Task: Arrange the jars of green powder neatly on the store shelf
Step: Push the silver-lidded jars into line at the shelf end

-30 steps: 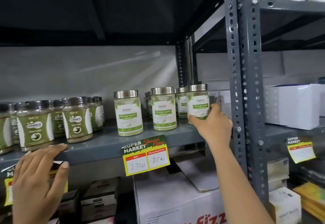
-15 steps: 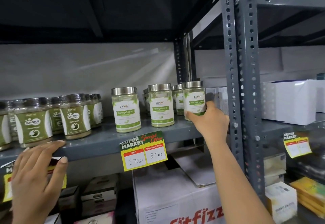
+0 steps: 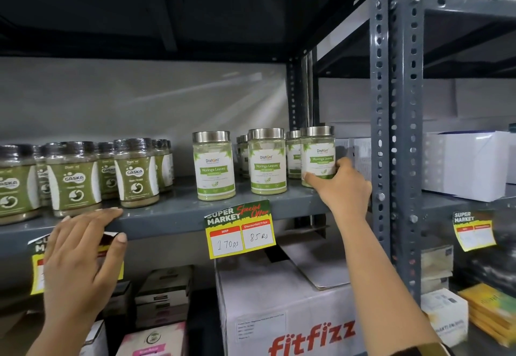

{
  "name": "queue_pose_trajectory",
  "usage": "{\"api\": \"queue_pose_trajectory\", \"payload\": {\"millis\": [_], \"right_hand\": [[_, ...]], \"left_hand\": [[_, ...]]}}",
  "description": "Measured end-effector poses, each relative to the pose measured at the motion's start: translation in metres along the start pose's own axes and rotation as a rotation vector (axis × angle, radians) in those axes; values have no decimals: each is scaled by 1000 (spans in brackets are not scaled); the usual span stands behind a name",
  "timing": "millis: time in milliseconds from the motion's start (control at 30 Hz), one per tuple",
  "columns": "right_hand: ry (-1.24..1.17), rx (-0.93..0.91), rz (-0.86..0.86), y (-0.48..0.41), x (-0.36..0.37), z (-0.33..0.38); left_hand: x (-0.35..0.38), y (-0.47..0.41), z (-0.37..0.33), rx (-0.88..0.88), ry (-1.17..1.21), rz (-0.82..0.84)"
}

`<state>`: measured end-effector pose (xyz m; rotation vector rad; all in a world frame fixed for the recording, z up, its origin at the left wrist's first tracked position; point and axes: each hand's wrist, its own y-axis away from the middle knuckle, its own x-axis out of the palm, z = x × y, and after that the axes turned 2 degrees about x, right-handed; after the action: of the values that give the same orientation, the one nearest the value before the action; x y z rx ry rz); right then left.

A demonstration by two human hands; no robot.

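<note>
Several steel-lidded jars of pale green Moringa powder stand on the grey shelf (image 3: 178, 213). My right hand (image 3: 342, 188) grips the rightmost jar (image 3: 318, 152) low on its side, at the shelf's right end by the upright. Two front jars stand to its left: the middle jar (image 3: 267, 161) and the left jar (image 3: 213, 165). More jars (image 3: 293, 154) sit behind them, partly hidden. My left hand (image 3: 81, 255) rests flat on the shelf's front edge, fingers spread, over a price tag.
Dark green Gaska jars (image 3: 136, 172) fill the shelf's left side. A perforated steel upright (image 3: 396, 132) stands right of my right hand. A yellow price tag (image 3: 240, 234) hangs from the shelf edge. A Fitfizz carton (image 3: 287, 313) sits below; white boxes (image 3: 469, 163) occupy the neighbouring bay.
My right hand has stayed wrapped on the rightmost jar and seems to have slid it slightly along the shelf. My left hand has settled on the shelf's front edge.
</note>
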<state>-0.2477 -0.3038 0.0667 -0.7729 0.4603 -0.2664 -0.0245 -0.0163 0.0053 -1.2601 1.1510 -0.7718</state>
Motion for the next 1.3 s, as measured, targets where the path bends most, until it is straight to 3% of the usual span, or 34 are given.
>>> {"api": "queue_pose_trajectory", "payload": {"millis": [167,233,333,433,567,1300], "right_hand": [[-16,32,32,2,-3,4],[-5,18,-86,12,-6,8],[-85,-150,-283,39,-7,26],[-181,-170,-37,52,2,52],[-54,-99,198,49,14,68],[-80,-34,175,44,17,65]], "left_hand": [[4,1,8,17,-3,-22],[6,1,10,14,-6,-30],[7,2,10,10,-16,-33],[7,2,10,11,-19,-36],[6,1,12,36,-29,-25],[7,4,21,39,-21,-19]]}}
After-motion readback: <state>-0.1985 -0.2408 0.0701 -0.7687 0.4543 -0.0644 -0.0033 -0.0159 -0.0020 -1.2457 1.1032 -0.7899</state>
